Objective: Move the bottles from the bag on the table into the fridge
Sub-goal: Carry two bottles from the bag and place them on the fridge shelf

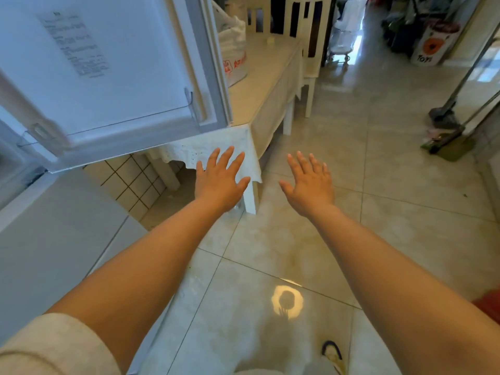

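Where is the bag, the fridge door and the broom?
bag [234,54], head view, on its white plastic side
fridge door [113,77], head view, on its white inner panel
broom [446,143], head view, on its green head

White bag [234,54] with red lettering, white fridge door [108,77], cream tablecloth [270,85], glossy beige floor tiles [378,171], white wall tiles with brown grout [132,182].
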